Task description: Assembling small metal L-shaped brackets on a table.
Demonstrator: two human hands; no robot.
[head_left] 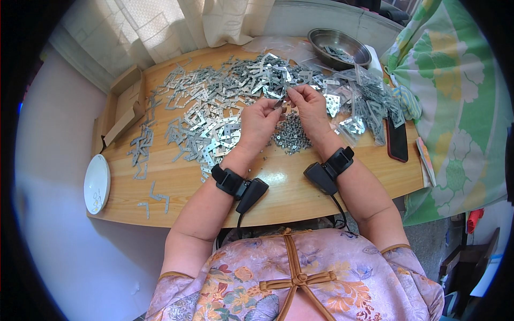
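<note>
Meeting above the middle of the light wooden bench [278,187], the two hands work close together, fingertips almost touching. The left hand [258,124] is raised with its back to the camera, fingers curled and pinching one end of a small flat silver metal bracket [282,101]. The right hand [309,109] comes in from the other side, thumb and forefinger closed on the same bracket, wrist bent slightly inward. Both forearms rise from the near edge of the bench, each wearing a black wrist strap with a boxy black unit [243,188] and a cable trailing down.

Directly under the hands lies a small heap of dark grey screws [290,138]. A broad scatter of flat silver metal brackets [214,107] covers the far half of the bench, thinning toward the left edge. A round steel bowl [338,47] stands at the far right corner, a black phone [397,140] lies by the right edge, an open brown cardboard box [119,112] sits at the far left edge, and a white round plate [97,183] overhangs the near left corner.
</note>
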